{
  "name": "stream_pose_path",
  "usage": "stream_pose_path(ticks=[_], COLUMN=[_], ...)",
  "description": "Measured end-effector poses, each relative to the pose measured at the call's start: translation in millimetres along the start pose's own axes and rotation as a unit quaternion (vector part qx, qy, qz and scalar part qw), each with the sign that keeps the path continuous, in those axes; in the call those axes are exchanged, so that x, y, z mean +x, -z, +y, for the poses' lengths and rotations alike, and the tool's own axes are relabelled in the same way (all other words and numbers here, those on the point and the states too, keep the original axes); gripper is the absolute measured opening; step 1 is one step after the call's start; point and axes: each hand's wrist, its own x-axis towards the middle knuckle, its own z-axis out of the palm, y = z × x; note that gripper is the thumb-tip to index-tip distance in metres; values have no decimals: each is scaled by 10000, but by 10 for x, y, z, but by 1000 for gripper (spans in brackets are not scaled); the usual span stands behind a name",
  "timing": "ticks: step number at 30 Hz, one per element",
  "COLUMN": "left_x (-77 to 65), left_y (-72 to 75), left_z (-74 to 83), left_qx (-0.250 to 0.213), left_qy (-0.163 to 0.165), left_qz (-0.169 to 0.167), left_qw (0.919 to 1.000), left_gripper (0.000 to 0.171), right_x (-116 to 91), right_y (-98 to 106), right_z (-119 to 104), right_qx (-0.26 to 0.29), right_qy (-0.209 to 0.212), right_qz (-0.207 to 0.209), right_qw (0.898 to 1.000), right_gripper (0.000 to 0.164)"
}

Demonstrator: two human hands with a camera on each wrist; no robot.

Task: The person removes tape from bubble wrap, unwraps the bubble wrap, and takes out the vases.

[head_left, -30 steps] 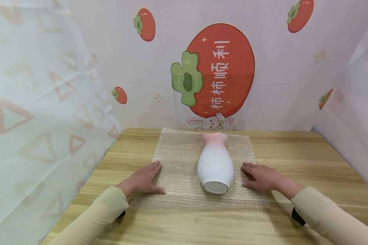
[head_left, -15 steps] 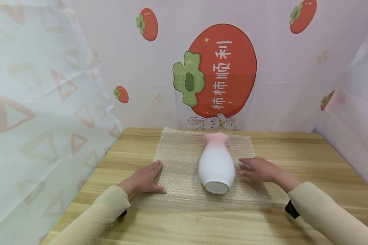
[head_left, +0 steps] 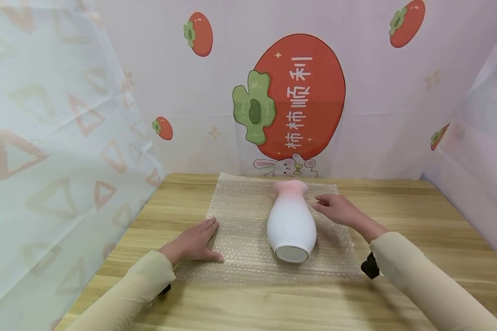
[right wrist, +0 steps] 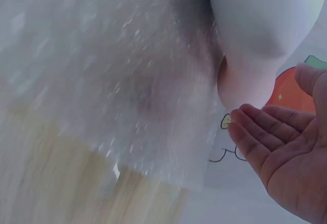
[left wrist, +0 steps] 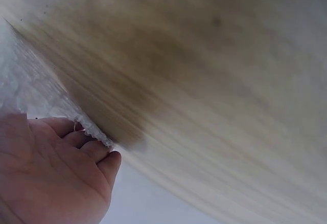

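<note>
A white vase (head_left: 291,225) with a pink neck lies on its side on a sheet of bubble wrap (head_left: 240,216), its base facing me and its mouth pointing to the back. My left hand (head_left: 195,241) rests on the sheet's left edge with fingers extended. In the left wrist view, the edge of the bubble wrap (left wrist: 56,88) runs along the fingers of that hand (left wrist: 56,168). To the right of the vase's neck, my right hand (head_left: 335,209) is raised over the sheet, holding nothing. The right wrist view has its fingertips close to the pink neck (right wrist: 248,83).
The wooden table (head_left: 257,305) extends around the sheet on all sides. A printed cloth with persimmons (head_left: 310,96) hangs behind its back edge. Another patterned cloth (head_left: 58,151) covers the left side, and a pale one (head_left: 480,151) the right.
My right hand has left the sheet's right edge, rising and moving forward and left toward the vase's neck. The left hand and the vase stay where they were.
</note>
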Motion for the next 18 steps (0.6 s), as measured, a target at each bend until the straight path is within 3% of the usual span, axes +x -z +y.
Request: stream_pose_path(ticks=[10,18], left_x=[-16,-26], left_y=[22,44], left_z=[28,39], left_qx=[-124,-131], left_qy=[34,-15], left_qz=[-8,15], left_qw=[9999,9999], left_gripper=[117,116], right_x=[211,301], right_y=[-109,-221], right_z=[-150,-232], right_qx=[918,1841], right_qy=[-922,-1628], right_qz=[104,53], right_qw=[9915,9693], right_gripper=[42,68])
